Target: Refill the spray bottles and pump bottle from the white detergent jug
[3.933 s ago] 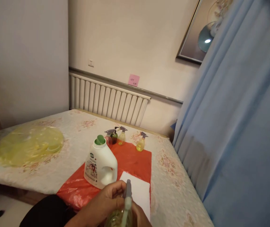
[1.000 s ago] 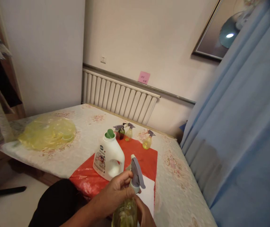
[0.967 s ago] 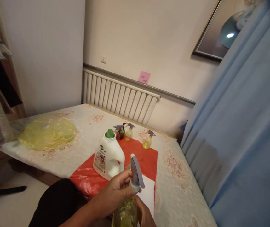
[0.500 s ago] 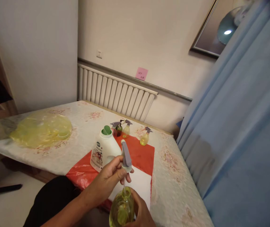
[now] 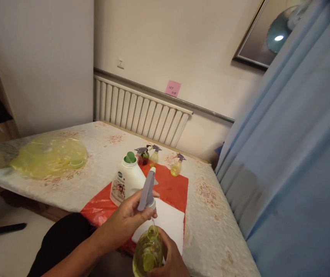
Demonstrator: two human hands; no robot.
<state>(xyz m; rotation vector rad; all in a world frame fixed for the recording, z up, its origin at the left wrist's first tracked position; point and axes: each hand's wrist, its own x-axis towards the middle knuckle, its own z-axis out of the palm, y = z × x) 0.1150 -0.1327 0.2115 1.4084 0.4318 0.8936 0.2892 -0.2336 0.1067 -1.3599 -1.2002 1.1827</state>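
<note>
- We see the left hand (image 5: 130, 217) closed around a grey spray head (image 5: 147, 190), lifted clear of its bottle, with the thin dip tube trailing down toward the bottle's open neck.
- We find the right hand (image 5: 169, 257) wrapped around the yellow-green spray bottle (image 5: 148, 252) at the bottom edge of the view, at 6 o'clock, holding it upright just below the spray head.
- At 12 o'clock from the hands we note a white detergent jug (image 5: 126, 181) with a green cap, standing on a red plastic sheet (image 5: 170, 188).
- A white cloth (image 5: 166, 225) lies on the near end of that sheet, just behind the held bottle.
- Farther off at 12 o'clock, three small spray bottles (image 5: 149, 154) cluster at the sheet's far edge, and a fourth small bottle (image 5: 176, 165) stands apart at 1 o'clock.
- At 10 o'clock we see a yellow plastic bag (image 5: 49, 157) on the flowered bedcover (image 5: 211, 207).
- A blue curtain (image 5: 297, 154) hangs at 3 o'clock.
</note>
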